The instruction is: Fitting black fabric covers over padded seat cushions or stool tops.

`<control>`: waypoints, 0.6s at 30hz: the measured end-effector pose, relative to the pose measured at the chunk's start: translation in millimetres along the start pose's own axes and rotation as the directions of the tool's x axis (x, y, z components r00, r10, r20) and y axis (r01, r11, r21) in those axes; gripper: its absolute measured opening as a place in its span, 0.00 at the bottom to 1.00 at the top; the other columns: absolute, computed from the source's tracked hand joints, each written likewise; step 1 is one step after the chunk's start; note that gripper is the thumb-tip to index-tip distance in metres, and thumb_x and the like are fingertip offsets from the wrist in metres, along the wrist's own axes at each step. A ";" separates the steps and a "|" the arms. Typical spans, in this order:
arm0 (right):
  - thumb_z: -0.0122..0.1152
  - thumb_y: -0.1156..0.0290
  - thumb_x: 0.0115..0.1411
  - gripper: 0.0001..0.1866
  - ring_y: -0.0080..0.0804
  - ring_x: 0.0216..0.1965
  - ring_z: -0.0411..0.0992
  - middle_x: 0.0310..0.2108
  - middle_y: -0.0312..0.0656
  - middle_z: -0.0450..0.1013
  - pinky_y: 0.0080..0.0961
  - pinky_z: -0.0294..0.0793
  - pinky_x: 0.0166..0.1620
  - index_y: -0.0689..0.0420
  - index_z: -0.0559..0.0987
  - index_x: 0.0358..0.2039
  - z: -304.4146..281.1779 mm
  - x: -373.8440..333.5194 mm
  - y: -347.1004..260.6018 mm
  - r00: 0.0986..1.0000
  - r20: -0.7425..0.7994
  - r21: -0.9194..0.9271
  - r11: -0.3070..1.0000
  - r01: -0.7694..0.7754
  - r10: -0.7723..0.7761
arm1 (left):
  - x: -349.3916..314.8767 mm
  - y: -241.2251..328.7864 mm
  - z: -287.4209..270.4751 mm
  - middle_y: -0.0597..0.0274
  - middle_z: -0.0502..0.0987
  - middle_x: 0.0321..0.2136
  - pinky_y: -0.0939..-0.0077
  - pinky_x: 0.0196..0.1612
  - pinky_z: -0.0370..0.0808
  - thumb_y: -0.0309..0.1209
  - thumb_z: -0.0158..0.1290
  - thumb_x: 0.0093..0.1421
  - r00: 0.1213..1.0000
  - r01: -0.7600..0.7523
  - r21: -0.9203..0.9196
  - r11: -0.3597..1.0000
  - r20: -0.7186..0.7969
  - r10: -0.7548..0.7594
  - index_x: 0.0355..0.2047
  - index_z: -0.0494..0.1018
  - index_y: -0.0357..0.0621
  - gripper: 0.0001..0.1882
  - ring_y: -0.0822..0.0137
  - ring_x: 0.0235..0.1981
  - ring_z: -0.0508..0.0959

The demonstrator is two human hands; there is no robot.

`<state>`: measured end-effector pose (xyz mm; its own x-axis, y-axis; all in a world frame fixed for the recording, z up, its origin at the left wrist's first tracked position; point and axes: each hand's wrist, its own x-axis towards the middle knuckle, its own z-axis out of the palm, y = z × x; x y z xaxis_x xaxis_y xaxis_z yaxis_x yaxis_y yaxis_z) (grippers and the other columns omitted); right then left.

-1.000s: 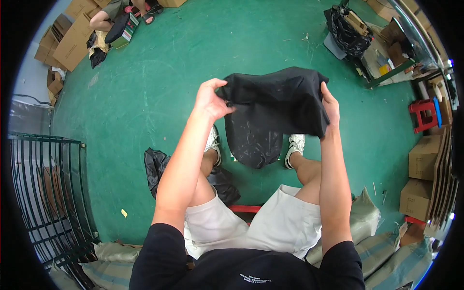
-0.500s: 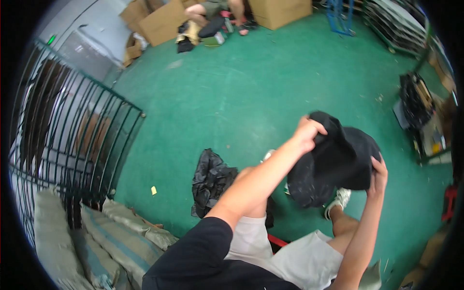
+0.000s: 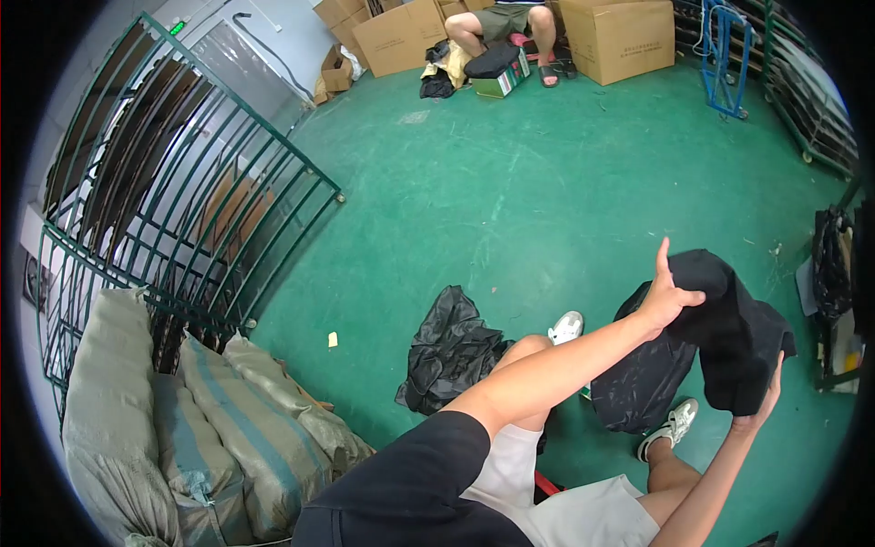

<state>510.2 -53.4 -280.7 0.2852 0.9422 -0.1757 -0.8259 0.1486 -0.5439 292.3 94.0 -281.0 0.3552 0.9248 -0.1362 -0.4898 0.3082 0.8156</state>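
Clothing: black short sleeve [image 3: 401, 474] and white fabric shorts [image 3: 583, 510] on the wearer, nearest the camera.
Left hand: bare left hand [image 3: 663, 305] at the upper left edge of the cloth; one finger raised clear, thumb lying over the fabric. Other fingers hidden; cannot tell whether it pinches.
Right hand: bare right hand [image 3: 764, 406] grasping the cloth at its lower right edge, thumb pointing up along the side.
Held piece: matte black, folded cloth piece [image 3: 729, 337], spanning the gap between the hands, right of the left hand and above the right, raised above the floor.
Oval: black oval thing with pale scuffs [image 3: 638, 392], below and left of the cloth, partly overlapped by it in this view, between two white lace-up shoes [image 3: 670, 428].
Floor, left of legs: crumpled shiny black plastic sheet [image 3: 451, 356]; beyond the sacks, a small pale-yellow slip [image 3: 333, 340].
Lower left: grey-green woven sacks with blue stripes [image 3: 246, 438], leaning together.
Rack: dark-green metal barred rack [image 3: 273, 196], behind the sacks.
Far workstation: seated person's bare legs [image 3: 542, 32]; green-and-white box [image 3: 501, 84] bearing a pale label, too small to read.
Cartons: two brown cardboard cartons [image 3: 629, 50], small dark print on their faces.
Wall sign: small lit green sign [image 3: 177, 28]; marking too small to read.
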 end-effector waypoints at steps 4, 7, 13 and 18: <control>0.41 0.56 0.71 0.25 0.41 0.56 0.69 0.56 0.47 0.69 0.39 0.65 0.62 0.62 0.70 0.57 7.9 7.0 6.9 0.991 0.101 0.021 0.996 -0.091 0.088 | 27.6 -47.7 -46.1 0.49 0.73 0.44 0.62 0.50 0.72 0.20 0.56 0.50 0.908 0.413 -0.231 0.881 0.038 -0.417 0.64 0.49 0.33 0.42 0.58 0.46 0.76; 0.43 0.56 0.70 0.24 0.41 0.55 0.70 0.54 0.46 0.71 0.39 0.65 0.62 0.62 0.71 0.56 4.9 2.4 4.3 0.986 0.152 -0.015 0.997 -0.071 0.073 | 15.4 -41.7 -28.2 0.53 0.76 0.40 0.61 0.46 0.75 0.20 0.54 0.54 0.892 0.429 -0.299 0.853 -0.006 -0.451 0.57 0.61 0.35 0.29 0.60 0.42 0.78; 0.52 0.70 0.63 0.18 0.39 0.53 0.72 0.52 0.48 0.72 0.38 0.69 0.59 0.63 0.71 0.53 -12.4 1.9 2.6 0.999 -0.041 -0.157 0.988 -0.001 -0.006 | -5.5 -7.3 -14.1 0.57 0.76 0.39 0.64 0.40 0.78 0.20 0.54 0.55 0.935 0.354 -0.168 0.920 0.067 -0.347 0.61 0.60 0.41 0.31 0.66 0.42 0.78; 0.53 0.72 0.61 0.20 0.40 0.52 0.72 0.53 0.48 0.72 0.39 0.66 0.61 0.64 0.71 0.53 7.0 0.0 -4.5 0.995 -0.091 -0.081 0.995 -0.051 0.044 | 5.5 -20.1 2.0 0.57 0.77 0.34 0.76 0.24 0.70 0.19 0.57 0.49 0.951 0.309 -0.108 0.945 0.035 -0.307 0.62 0.60 0.40 0.38 0.69 0.25 0.76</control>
<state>510.4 -52.0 -272.5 0.2918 0.9166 -0.2735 -0.7975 0.0752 -0.5986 305.8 92.5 -297.0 0.5158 0.7772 -0.3604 -0.4393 0.6012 0.6675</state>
